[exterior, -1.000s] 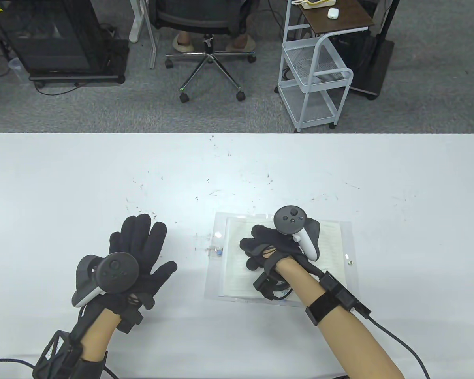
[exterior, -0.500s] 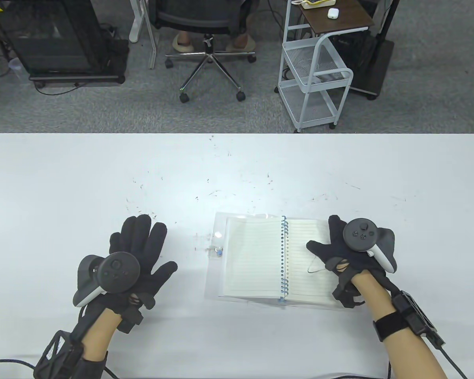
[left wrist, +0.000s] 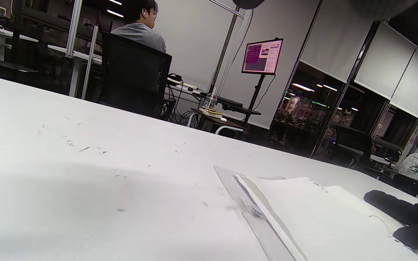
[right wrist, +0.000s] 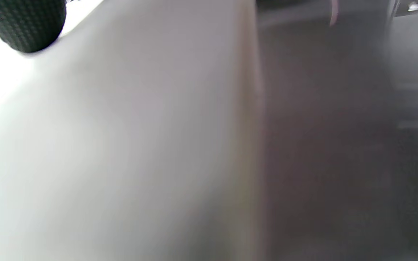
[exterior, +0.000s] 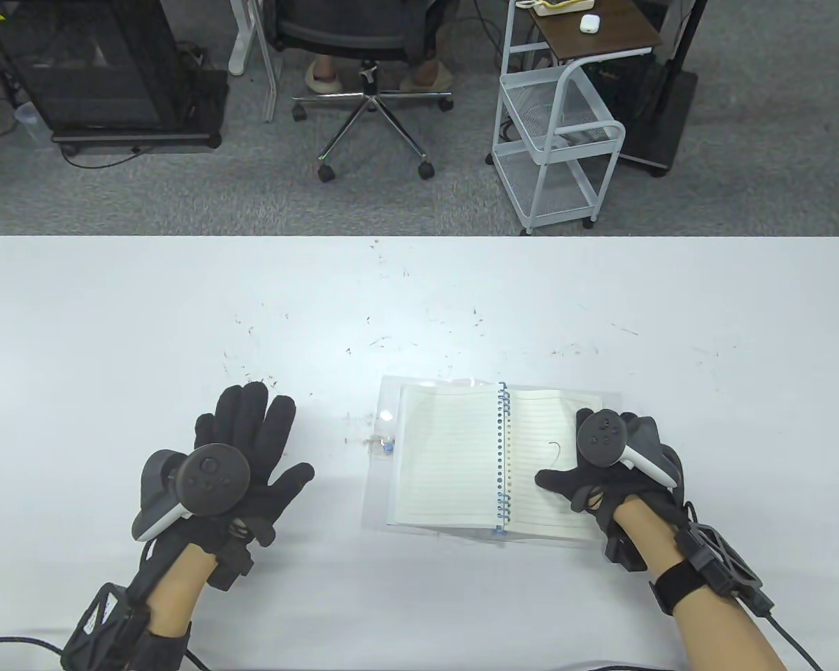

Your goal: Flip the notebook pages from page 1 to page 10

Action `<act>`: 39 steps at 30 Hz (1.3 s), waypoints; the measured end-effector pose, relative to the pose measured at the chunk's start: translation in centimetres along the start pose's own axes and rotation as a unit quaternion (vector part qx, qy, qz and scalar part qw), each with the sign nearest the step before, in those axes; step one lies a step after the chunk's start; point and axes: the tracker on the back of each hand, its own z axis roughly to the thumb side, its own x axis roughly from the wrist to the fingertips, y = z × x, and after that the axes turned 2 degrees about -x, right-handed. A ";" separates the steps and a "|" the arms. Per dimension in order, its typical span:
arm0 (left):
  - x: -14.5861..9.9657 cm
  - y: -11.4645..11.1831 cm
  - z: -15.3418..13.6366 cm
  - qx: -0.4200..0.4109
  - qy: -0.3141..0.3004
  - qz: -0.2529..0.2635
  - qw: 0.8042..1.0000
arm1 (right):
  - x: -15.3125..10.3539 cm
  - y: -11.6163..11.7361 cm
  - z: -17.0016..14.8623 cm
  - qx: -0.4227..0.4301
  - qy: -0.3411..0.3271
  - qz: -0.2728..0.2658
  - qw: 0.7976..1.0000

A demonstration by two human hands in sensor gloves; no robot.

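Observation:
A spiral notebook point(exterior: 447, 454) lies open on the white table point(exterior: 419, 300), with lined pages on both sides of its blue coil point(exterior: 503, 454). My right hand point(exterior: 587, 475) rests on the right page point(exterior: 538, 433) near its outer edge. Its thumb point(exterior: 552, 481) is spread flat on the paper, and the tracker hides the other fingers. My left hand point(exterior: 252, 447) lies flat and empty on the table, left of the notebook. The left wrist view shows the notebook point(left wrist: 303, 210) and my right thumb point(left wrist: 394, 210). The right wrist view is blurred, showing one fingertip point(right wrist: 24, 25) over pale paper.
The notebook's clear plastic cover point(exterior: 384, 419) sticks out on its left side, with a small snap point(exterior: 388, 446). Beyond the table's far edge stand an office chair point(exterior: 370, 70) and a white wire cart point(exterior: 559, 140).
My right hand left the left page, swung across to the right page, then slid toward me along its outer edge. A turned page now lies flat on the left. My left hand stayed still.

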 end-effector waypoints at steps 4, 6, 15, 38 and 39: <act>0.0 -0.1 0.1 -0.001 0.001 -0.001 1.000 | -0.2 -0.1 0.8 -0.014 -0.004 0.000 1.000; 0.1 -0.1 0.2 0.001 0.000 -0.002 1.000 | -0.4 -0.2 1.3 -0.022 -0.007 -0.006 1.000; 0.1 0.0 0.0 -0.001 0.004 0.001 1.000 | -1.7 -1.8 3.4 0.021 -0.047 -0.061 0.997; 0.0 0.1 -0.3 -0.009 0.007 0.004 1.000 | -5.4 -5.7 -1.9 0.404 0.046 -0.121 0.906; 0.0 0.1 -0.3 -0.009 0.006 0.004 1.000 | -5.4 -5.8 -1.7 0.401 0.044 -0.123 0.907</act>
